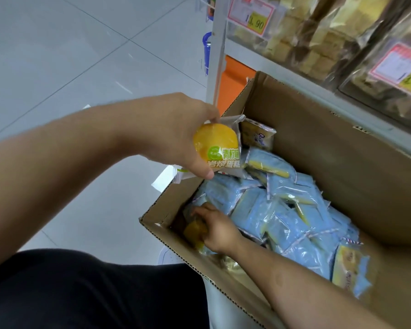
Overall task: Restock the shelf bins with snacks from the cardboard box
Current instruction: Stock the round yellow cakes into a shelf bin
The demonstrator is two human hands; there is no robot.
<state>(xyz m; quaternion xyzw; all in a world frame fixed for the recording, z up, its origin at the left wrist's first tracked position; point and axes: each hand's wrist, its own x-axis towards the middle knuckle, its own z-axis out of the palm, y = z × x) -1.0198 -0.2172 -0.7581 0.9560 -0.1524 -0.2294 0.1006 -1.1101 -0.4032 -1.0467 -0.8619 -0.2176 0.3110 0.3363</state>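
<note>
An open cardboard box stands against the shelf, filled with several light-blue snack packets. My left hand holds a stack of wrapped yellow cake packets above the box's left rim, thumb on the front one. My right hand is down inside the box's near left corner, fingers curled round another yellow cake packet. The lower part of that packet is hidden by the box wall.
Clear shelf bins with wrapped pastries and red-and-yellow price tags run along the upper right. A white shelf post and an orange base panel stand behind the box. Grey floor tiles spread to the left.
</note>
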